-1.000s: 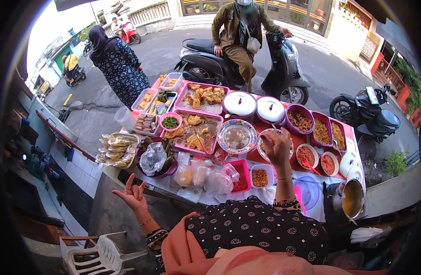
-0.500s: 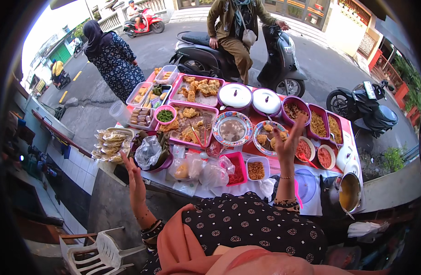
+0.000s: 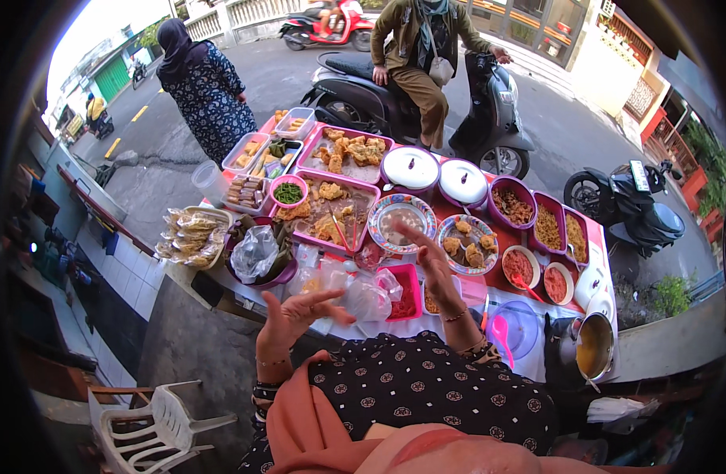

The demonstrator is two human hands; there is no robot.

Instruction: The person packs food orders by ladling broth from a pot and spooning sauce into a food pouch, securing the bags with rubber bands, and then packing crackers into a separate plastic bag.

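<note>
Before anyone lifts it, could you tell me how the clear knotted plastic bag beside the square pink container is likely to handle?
The clear knotted plastic bag looks thin and crumpled, so it would probably sag and change shape instead of staying stiff. Its glossy film may be slippery; gripping its top seems safer. It bulges against the square pink container, so a push would likely make it slump, not slide.

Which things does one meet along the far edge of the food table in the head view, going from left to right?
Clear box of snacks → pink tray of fried food → white lid → second white lid → purple bowl → two pink tubs.
</note>
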